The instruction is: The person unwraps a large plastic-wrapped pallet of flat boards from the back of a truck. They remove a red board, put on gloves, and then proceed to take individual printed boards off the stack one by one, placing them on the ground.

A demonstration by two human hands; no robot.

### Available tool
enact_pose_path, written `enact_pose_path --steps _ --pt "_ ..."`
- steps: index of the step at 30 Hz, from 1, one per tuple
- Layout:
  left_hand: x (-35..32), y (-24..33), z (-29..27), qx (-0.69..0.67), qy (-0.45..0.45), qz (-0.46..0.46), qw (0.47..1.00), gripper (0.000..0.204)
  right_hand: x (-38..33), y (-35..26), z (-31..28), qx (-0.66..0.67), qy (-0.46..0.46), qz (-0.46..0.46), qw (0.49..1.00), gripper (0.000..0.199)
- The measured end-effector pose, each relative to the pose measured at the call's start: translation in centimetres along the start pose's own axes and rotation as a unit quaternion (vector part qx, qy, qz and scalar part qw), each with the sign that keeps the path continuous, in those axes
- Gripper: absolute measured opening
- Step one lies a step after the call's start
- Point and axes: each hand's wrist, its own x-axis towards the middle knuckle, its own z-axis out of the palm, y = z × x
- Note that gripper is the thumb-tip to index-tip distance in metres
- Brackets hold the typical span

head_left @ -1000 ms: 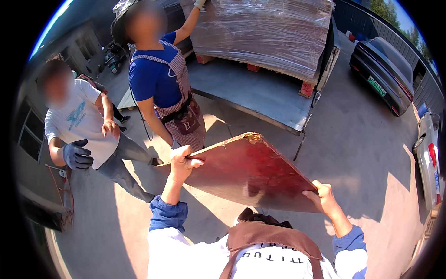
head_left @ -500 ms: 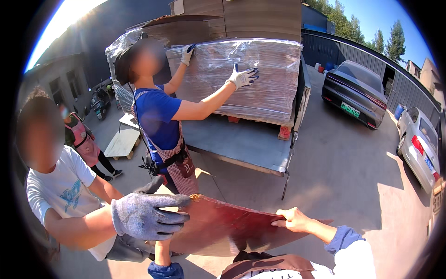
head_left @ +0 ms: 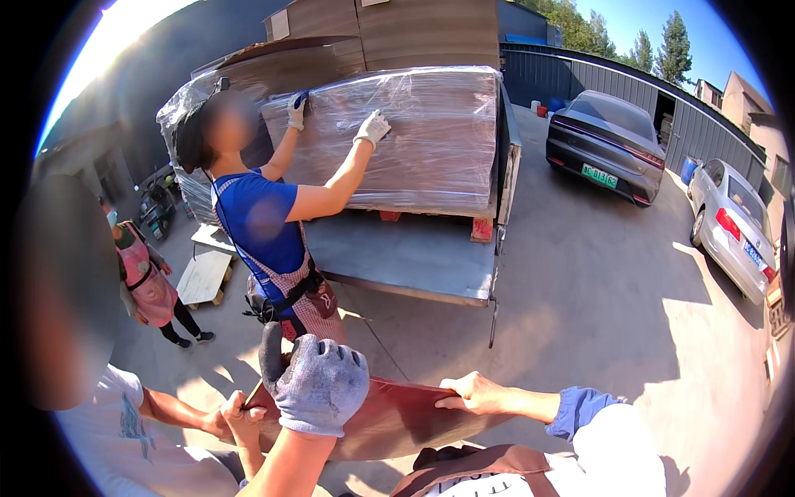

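Note:
A thin dark-red board (head_left: 397, 414) is held flat in front of my body. My right hand (head_left: 472, 393), bare, grips its far edge right of centre, thumb on top. My left hand (head_left: 243, 421), also bare, is closed on the board's left end; its forearm is partly covered by a co-worker's arm. That co-worker's gray-gloved hand (head_left: 321, 385) crosses in front of the board, thumb raised and fingers curled. The co-worker's other arm (head_left: 178, 408) reaches toward the board's left end beside my left hand.
A person in blue (head_left: 261, 219) stands ahead, with white gloves at a film-wrapped stack (head_left: 414, 141) on a pallet. Below it lies a metal platform (head_left: 406, 261). Another person in a pink apron (head_left: 153, 294) stands left by a pallet (head_left: 205, 277). Two cars (head_left: 609, 145) are parked right.
My right hand and the board have shifted left in view. The co-worker leans closer, the gloved hand now curled over the board's middle. The person in blue moved a hand along the stack.

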Motion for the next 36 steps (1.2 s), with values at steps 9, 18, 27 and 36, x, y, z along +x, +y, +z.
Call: enact_pose_path --steps 9,18,27,36 --pt "-6.2 3.7 11.8 0.846 -0.132 0.284 0.431 0.037 9.3 -5.1 4.1 -0.003 0.026 -0.107 0.994 0.032" --pt "-18.4 11.2 -7.0 0.890 0.236 0.247 0.303 0.026 4.4 -3.9 0.1 0.134 -0.089 0.007 0.987 0.029" --pt "-14.9 17.0 -24.3 0.933 0.185 -0.281 0.125 0.030 -18.2 14.6 10.6 0.043 -0.372 0.236 0.897 0.036" --pt "-8.4 14.9 -21.9 0.904 -0.059 -0.309 -0.289 0.026 -19.9 6.7 6.6 0.050 -0.037 0.395 0.916 0.039"
